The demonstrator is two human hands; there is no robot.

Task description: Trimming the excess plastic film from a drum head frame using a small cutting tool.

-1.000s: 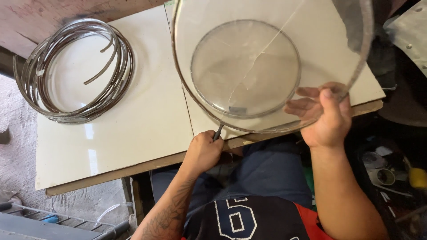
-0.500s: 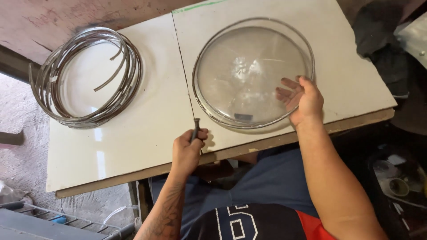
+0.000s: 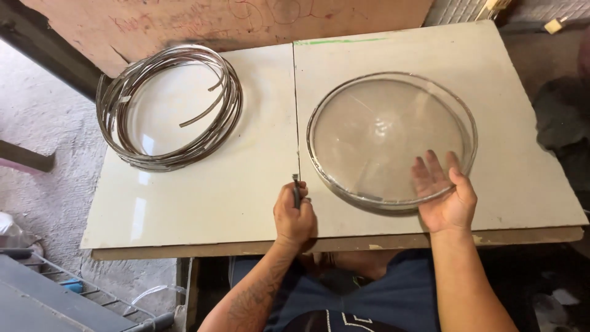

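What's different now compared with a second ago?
The clear round dish, held tilted up off the table a second ago, now lies flat on it. The right hand rests open on its near rim. The left hand still grips a small dark tool. The metal coil hasn't moved.

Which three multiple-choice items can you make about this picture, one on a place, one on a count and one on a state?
1. Where does the coil of metal strip lie?
A. on the left board
B. inside the clear round dish
C. on the floor

2. How many pale boards form the table top?
A. one
B. two
C. four

3. How does the clear round dish stand?
A. lifted in the air
B. tilted against the wall
C. flat on the right board

Answers: 1 A, the coil rests left of the seam. 2 B, one seam divides two boards. 3 C, the dish lies flat, with the right hand on its near rim and the left hand holding a small dark tool.
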